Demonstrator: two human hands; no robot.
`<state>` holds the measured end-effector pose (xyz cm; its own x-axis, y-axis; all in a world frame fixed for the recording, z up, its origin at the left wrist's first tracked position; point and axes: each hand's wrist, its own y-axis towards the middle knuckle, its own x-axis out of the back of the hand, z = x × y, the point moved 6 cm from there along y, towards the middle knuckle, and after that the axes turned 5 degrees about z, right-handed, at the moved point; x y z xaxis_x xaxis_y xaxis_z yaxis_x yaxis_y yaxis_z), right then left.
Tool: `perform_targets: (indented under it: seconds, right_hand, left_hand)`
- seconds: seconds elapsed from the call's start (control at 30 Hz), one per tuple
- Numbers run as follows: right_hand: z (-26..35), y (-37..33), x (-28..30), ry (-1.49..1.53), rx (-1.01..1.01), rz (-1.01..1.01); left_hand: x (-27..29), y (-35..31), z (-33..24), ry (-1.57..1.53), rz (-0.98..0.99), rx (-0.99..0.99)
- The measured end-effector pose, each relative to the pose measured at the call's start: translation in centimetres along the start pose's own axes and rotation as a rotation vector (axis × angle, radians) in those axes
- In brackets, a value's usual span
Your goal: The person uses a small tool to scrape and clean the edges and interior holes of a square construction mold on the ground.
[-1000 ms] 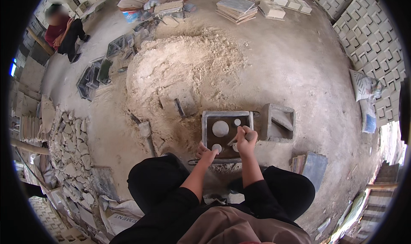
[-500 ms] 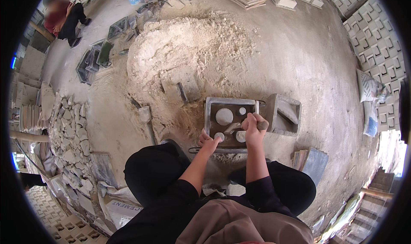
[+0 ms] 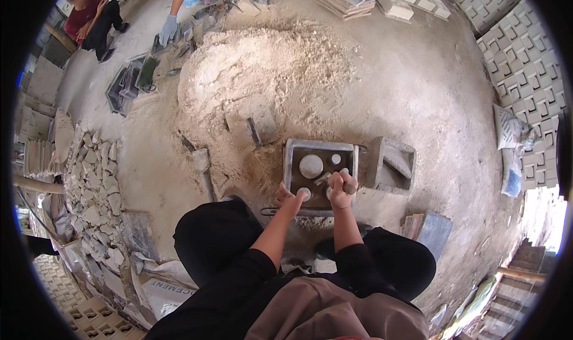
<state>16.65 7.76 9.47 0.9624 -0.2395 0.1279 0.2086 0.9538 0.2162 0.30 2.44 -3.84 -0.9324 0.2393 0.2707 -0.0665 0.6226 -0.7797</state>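
A rectangular metal mould [image 3: 320, 145] lies on the floor before my knees, with several round pale discs standing in its dark inside, the largest disc [image 3: 311, 166] at the far left. My left hand [image 3: 289, 198] is closed over the mould's near left wall, its thumb against a small disc [image 3: 305, 194]. My right hand [image 3: 341, 189] is closed round the wooden handle [image 3: 350, 188] of a small tool above the mould's near right part. The pale end of this tool [image 3: 323, 178] points left; its exact kind cannot be made out. My right hand partly hides another disc below it.
A shallow box [image 3: 390, 184] with a slab inside stands right of the mould. Beyond lies a heap of pale powder [image 3: 250, 65]. A hammer-like tool [image 3: 204, 167] rests at left, near broken stones [image 3: 95, 191]. A co-worker's gloved hand [image 3: 169, 30] reaches toward metal moulds; another person [image 3: 95, 27] sits far left.
My right hand has moved left and slightly nearer with the tool. My left hand stays at the mould's wall. A co-worker's gloved hand has come into view at the top.
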Motion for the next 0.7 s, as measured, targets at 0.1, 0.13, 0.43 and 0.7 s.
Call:
perform_targets:
  seconds: [0.1,0.13,0.43,0.7]
  right_hand:
    - [1.5,1.3,0.9,0.347,-0.112,-0.195]
    - [3.7,1.0,1.1,0.414,-0.102,-0.239]
    - [1.7,0.7,1.2,0.468,-0.087,-0.287]
    - [-0.2,0.6,0.2,0.275,-0.093,-0.166]
  left_hand:
    - [0.9,0.0,-1.1,-0.017,0.013,-0.011]
    - [0.8,-0.3,-0.6,-0.035,0.033,-0.014]
    - [0.7,-0.2,-0.5,-0.023,0.057,0.003]
    - [0.0,0.1,-0.7,-0.033,0.052,-0.025]
